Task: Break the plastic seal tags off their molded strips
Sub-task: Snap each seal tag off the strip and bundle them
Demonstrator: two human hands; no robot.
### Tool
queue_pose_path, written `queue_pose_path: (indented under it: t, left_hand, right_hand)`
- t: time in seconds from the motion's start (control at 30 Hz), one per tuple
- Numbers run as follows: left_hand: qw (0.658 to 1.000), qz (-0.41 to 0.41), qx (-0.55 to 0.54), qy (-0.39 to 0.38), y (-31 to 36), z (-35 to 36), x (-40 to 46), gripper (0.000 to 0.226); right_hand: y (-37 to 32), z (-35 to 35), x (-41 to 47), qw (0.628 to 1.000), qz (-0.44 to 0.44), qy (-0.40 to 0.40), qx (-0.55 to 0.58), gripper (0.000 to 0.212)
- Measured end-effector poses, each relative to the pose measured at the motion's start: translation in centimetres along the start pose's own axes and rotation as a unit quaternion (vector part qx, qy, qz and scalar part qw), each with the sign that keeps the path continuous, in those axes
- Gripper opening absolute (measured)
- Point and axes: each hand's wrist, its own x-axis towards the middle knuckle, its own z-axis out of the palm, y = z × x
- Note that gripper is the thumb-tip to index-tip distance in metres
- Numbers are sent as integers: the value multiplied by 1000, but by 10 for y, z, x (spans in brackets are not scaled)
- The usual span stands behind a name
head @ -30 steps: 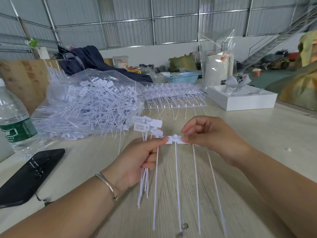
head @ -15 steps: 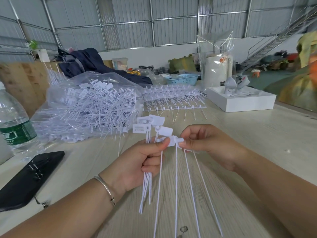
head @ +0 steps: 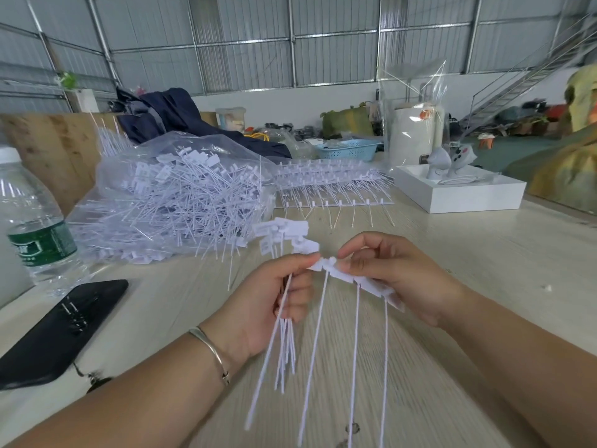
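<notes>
Your left hand (head: 271, 305) sits just left of the molded strip (head: 352, 279), thumb and forefinger pinching the strip's left end, the lower fingers curled round a bundle of loose seal tags (head: 284, 334). A bracelet circles your left wrist. Your right hand (head: 397, 279) lies over the strip's right part, thumb and forefinger pinching it just right of your left thumb, the remaining fingers curled behind it. Both forearms reach in from the lower edge, converging on the strip.
</notes>
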Motion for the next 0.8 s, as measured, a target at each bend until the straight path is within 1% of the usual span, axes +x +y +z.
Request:
queue_pose_path:
  t: [0.1,0.17,0.23,0.3,0.4,0.47,0.53,0.57,0.7,0.77,0.8]
  left_hand:
    - [998,38,15,47,0,-2,1,24]
    - [995,62,27,68,-2,-2,2,23]
    - [993,82,37,82,-2,-2,2,23]
    - [992,84,49,83,-2,-3,2,22]
    - [991,77,75,81,-5,-3,2,23]
    - [989,77,89,86,-6,-3,2,25]
    - [988,80,99,88,-6,-4,3,30]
    - [987,81,104,87,-5,-5,2,32]
    - [984,68,154,61,-3,-6,2,37]
    - [981,45,182,47,-4,-5,1,38]
    - [978,35,203,40,-5,-4,1,34]
  right_hand:
    - [-1,-5,0,999,2,24,-33,32]
    - [0,-7,1,999,6,6,-47,39]
    - [3,-10,2,998,5,-19,-65,36]
    - [6,-11,3,993,0,-15,-116,26]
    - [10,-13,5,968,-45,9,-246,12]
    - [10,-12,7,951,-86,22,-295,9]
    - [8,-12,8,946,-107,31,-303,12]
    - [7,-12,8,950,-109,32,-291,14]
    - [-1,-12,6,977,-82,29,-193,11]
    - [-3,-12,4,981,-65,13,-185,3]
    - [-4,-13,4,980,-57,2,-191,5]
